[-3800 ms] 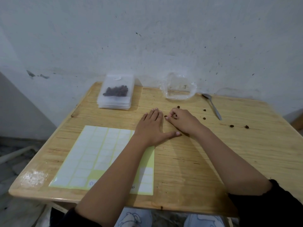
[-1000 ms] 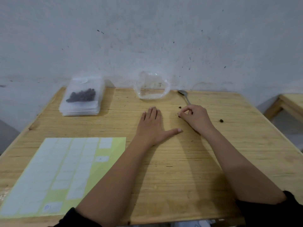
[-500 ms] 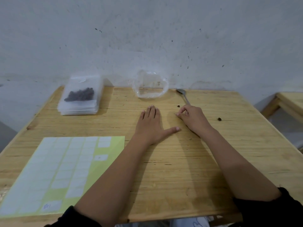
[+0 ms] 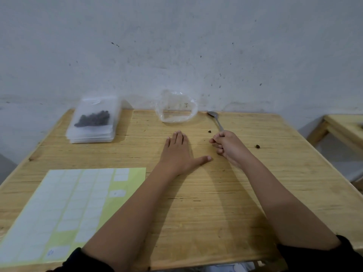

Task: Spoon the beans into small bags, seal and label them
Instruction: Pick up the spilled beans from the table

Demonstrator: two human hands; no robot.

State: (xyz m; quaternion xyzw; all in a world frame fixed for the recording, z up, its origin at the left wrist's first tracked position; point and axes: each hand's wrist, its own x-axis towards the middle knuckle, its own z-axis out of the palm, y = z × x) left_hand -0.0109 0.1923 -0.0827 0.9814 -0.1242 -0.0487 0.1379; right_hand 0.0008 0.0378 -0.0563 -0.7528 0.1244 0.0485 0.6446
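The right hand (image 4: 227, 146) curls its fingers on the spoon (image 4: 215, 118) handle end; the left hand (image 4: 176, 154) lies flat, fingers straight together. Better to grip further up the handle before scooping the stray bean (image 4: 209, 131).

Wooden table (image 4: 216, 203) carries label sheet (image 4: 68, 209), bag stack (image 4: 92, 132), open bag (image 4: 175, 110), spoon (image 4: 215, 117), 2 beans (image 4: 209, 131) (image 4: 257, 146).
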